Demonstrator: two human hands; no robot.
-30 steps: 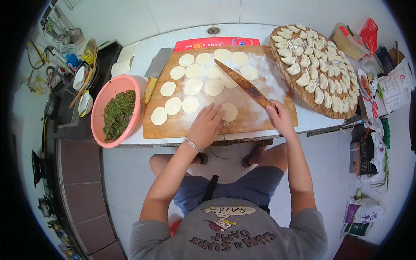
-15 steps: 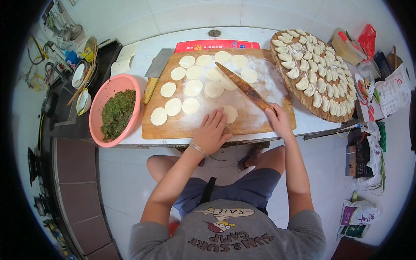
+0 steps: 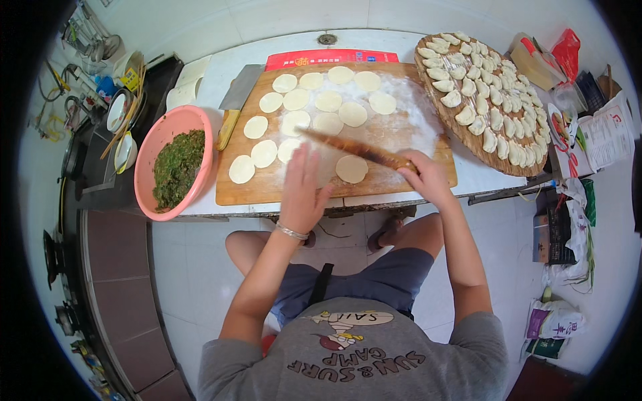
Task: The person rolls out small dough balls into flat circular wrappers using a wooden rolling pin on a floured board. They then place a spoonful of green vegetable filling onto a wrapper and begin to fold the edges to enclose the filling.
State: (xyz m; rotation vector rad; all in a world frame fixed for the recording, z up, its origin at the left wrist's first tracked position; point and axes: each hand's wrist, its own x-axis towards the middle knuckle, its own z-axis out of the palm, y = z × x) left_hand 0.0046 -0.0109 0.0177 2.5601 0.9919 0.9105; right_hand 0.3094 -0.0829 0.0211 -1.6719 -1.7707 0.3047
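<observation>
My right hand (image 3: 426,178) grips the thick end of a tapered wooden rolling pin (image 3: 364,150), whose thin tip points left above the board. My left hand (image 3: 304,194) is raised near the front edge of the wooden board (image 3: 394,187), fingers stretched out and holding nothing, close to the pin's tip. One round dough wrapper (image 3: 352,169) lies between my hands, just below the pin. Several more flat dough wrappers (image 3: 296,99) are spread over the floured left and back parts of the board; my left fingertips partly cover one.
Left of the board stands a pink basin (image 3: 142,180) with green chopped filling (image 3: 179,167). A cleaver (image 3: 241,90) lies on the board's left edge. On the right, a round wooden tray (image 3: 461,125) carries rows of dumplings (image 3: 490,142). A red box (image 3: 334,58) lies behind the board.
My left hand has lifted off the front wrapper and moved left, uncovering it. The rolling pin has swung lower and flatter, its tip now farther left and nearer me.
</observation>
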